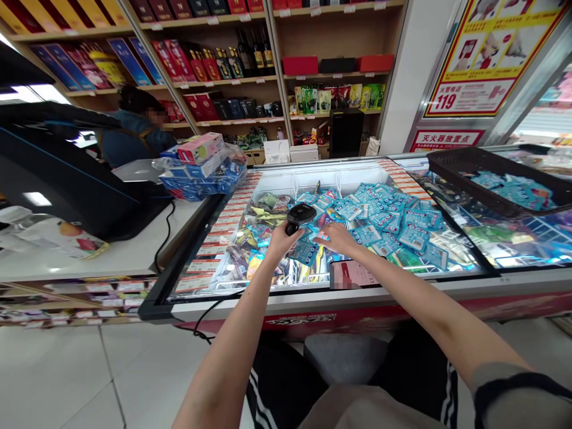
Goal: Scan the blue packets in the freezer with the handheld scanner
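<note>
My left hand (280, 239) is wrapped round a black handheld barcode scanner (302, 213), its head above the glass top of a chest freezer (308, 302). A blue packet (304, 252) lies just below the scanner. My right hand (336, 237) reaches over the packets to the right of the scanner, thumb and fingers apart; whether its fingertips touch a packet is hard to see. Many loose blue packets (388, 208) are spread over the glass on the right. Close to my right wrist, a phone (353, 274) with a lit screen lies at the freezer's front edge.
A dark tray (473, 196) with more blue packets stands at the right. Left of the freezer are wrapped blue boxes (196, 179), a black checkout screen (67, 173) and a hanging cable (161, 238). Another person (134, 131) is behind the counter, before stocked shelves (223, 83).
</note>
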Tool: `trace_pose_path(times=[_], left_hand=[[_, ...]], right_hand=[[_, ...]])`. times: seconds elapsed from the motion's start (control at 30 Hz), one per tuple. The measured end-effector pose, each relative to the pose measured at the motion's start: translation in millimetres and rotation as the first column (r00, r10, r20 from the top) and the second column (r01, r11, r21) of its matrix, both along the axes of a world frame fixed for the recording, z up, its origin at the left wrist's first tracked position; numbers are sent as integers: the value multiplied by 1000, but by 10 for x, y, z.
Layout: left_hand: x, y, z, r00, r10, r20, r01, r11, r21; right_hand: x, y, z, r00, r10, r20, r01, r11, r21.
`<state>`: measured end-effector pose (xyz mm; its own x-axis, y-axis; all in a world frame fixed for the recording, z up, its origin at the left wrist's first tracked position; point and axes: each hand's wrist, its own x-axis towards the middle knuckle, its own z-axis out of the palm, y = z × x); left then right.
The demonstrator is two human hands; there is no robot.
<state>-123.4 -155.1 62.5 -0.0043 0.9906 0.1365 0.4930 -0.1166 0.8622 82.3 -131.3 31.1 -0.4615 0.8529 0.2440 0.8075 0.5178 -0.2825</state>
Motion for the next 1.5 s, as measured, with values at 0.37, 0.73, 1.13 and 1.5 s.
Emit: trace_pose_path(times=[0.37, 0.73, 1.13, 1.5], left_hand=[[-76, -104, -3, 998, 52, -32, -52, 999, -11], [-12, -198, 51, 999, -28, -18, 28, 999, -29], [147, -238, 160, 996, -52, -70, 45, 994, -98], [217, -191, 148, 986, -92, -142, 77, 991, -106]], right_hand=[[-240, -104, -76, 991, 69, -115, -83, 989, -122], [456, 215, -10, 923, -132, -362, 50, 973, -227], [693, 500, -333, 769, -361, -527, 257, 930, -262], [646, 452, -263, 769, -385, -510, 286, 921, -264]])
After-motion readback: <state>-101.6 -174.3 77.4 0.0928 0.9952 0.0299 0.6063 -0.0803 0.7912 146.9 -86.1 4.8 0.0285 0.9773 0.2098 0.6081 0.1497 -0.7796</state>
